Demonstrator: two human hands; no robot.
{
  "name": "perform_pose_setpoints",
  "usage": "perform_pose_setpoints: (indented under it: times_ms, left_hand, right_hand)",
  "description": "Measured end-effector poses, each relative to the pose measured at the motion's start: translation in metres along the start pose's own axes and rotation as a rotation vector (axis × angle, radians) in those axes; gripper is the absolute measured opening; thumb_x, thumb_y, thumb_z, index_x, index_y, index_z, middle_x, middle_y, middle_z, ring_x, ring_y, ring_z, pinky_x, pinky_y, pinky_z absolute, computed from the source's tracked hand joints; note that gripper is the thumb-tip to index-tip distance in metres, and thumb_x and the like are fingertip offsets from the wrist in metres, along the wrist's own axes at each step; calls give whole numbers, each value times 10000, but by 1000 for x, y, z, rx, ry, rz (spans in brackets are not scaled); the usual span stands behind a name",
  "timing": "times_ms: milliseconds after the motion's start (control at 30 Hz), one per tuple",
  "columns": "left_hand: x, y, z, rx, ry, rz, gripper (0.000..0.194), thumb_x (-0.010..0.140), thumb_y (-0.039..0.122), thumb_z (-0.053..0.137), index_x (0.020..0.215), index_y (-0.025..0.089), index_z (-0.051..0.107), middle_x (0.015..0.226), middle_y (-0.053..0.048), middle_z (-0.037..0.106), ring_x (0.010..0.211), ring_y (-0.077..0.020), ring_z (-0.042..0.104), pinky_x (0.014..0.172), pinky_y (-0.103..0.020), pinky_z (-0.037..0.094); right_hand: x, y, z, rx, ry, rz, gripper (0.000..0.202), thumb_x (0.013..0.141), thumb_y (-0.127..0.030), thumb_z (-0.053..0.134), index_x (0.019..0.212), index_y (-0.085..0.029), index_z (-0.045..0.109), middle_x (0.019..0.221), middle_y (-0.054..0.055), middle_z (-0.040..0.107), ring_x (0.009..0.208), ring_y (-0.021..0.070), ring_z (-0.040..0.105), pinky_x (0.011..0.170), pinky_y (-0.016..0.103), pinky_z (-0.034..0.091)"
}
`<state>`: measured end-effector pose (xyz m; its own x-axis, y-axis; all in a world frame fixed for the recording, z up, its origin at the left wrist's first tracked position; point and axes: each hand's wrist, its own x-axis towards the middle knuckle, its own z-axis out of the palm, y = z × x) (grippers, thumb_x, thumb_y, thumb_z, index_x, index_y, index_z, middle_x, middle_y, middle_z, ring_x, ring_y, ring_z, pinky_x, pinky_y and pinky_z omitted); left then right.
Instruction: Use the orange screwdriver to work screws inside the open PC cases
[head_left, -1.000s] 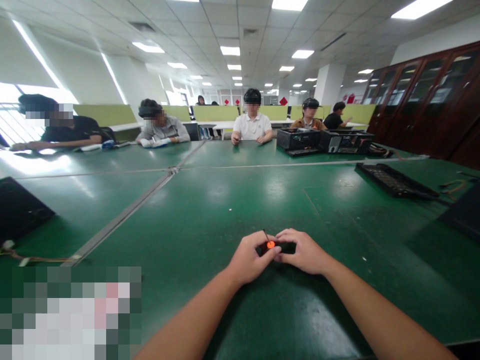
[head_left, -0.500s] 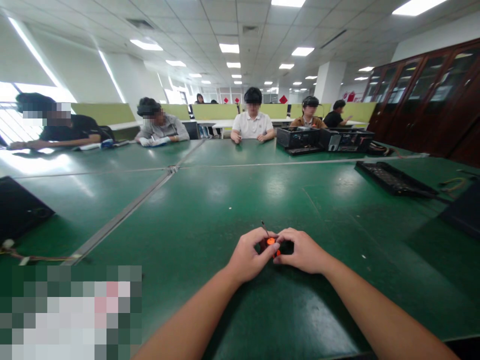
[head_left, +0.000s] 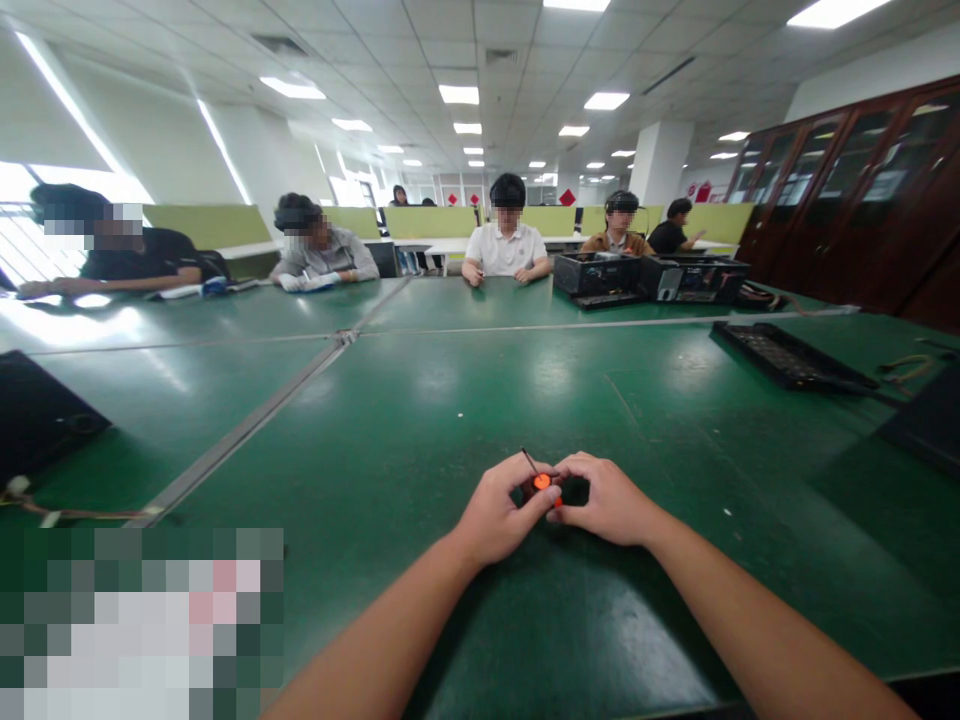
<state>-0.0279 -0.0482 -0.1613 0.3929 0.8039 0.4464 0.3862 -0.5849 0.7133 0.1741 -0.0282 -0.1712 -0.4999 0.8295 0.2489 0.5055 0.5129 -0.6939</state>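
Observation:
My left hand (head_left: pixel 489 512) is closed in a pinch on a small bright orange piece with a round top (head_left: pixel 541 482). A thin dark rod (head_left: pixel 529 460) slants up and to the left from beside it; whether the two are joined I cannot tell. My right hand (head_left: pixel 611 502) has its fingers curled and its thumb and fingertips pressed against the same orange piece from the right. More orange shows low between the fingertips. The fingers cover most of the piece, so its kind is unclear. Both hands are just above the green table (head_left: pixel 420 430).
Opened computer cases (head_left: pixel 600 275) stand at the far right, with a black panel (head_left: pixel 791 358) nearer. A dark box (head_left: pixel 45 420) and cables are on the left. A metal seam (head_left: pixel 255 415) crosses the table. Several people sit opposite. The lower left corner is blurred out.
Both hands stay in nearly the same place. The thin dark rod's tip has shifted slightly down, and the fingers around the orange piece have barely moved.

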Motion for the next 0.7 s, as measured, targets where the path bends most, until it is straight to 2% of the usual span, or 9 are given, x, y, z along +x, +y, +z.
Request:
perform_pose_setpoints:
  times_ms: [300,500,600,700]
  left_hand:
    - [0,-2,-1,-1,-27,3,255,916,357,609,1083,191,707,930,-65,698,866,-186,632,824,-324,496]
    - [-1,-1,0,14,-4,-21,261,906,340,621,1118,200,680,948,-50,694,869,-179,634,817,-307,492]
    - [-1,-2,0,39,-4,-43,301,875,327,650,1143,191,650,942,-50,692,832,-180,629,791,-307,495]
    - [-1,-1,0,62,-18,-31,248,864,299,641,1081,179,657,886,-47,673,769,-170,606,748,-300,487]
  right_hand:
    - [-1,-1,0,21,18,-21,266,731,-301,799,970,-221,714,951,47,695,910,225,630,836,351,474]
    - [-1,0,1,21,22,-34,259,741,-309,794,972,-220,719,952,49,709,909,226,635,831,351,474]
    - [0,0,0,17,24,-48,242,746,-286,785,969,-219,720,955,48,721,921,227,635,844,357,472]
    - [0,0,0,11,31,-51,216,750,-266,772,952,-214,718,958,53,722,921,227,638,843,356,476]
